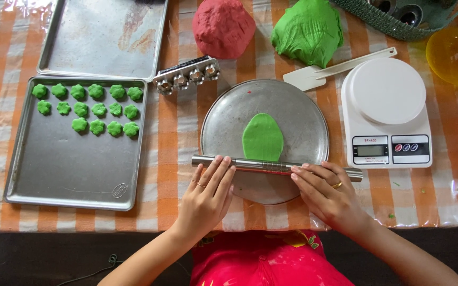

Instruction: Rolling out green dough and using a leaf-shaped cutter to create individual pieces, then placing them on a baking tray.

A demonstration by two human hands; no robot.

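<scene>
1. On the round metal plate (pixel 298 114) at the centre of the worktop (pixel 178 137), I see a flattened oval of green dough (pixel 262 137) lying thin, its near end under a steel rolling pin (pixel 263 166).
2. The pin lies crosswise over the plate's near half; both hands rest on top of it, which keeps the pressure even on either side of the dough.
3. Left hand (pixel 208 196): fingers straight and flat on the bar, palm down, nothing clasped. The grip is released, a pressing contact only.
4. Right hand (pixel 327 193): fingers laid over the bar, slightly curled but not wrapped round it; likewise a released grip, pressing.
5. Left of the plate, a baking tray (pixel 64 175) carries rows of small green flower-shaped pieces (pixel 88 108), spaced apart so they do not touch.
6. A metal cutter block (pixel 187 75) sits between tray and plate, within reach of either.
7. Red dough (pixel 223 26) and a green dough lump (pixel 308 32) wait at the far edge, beside a white scale (pixel 385 114) and spatula (pixel 335 69).
</scene>
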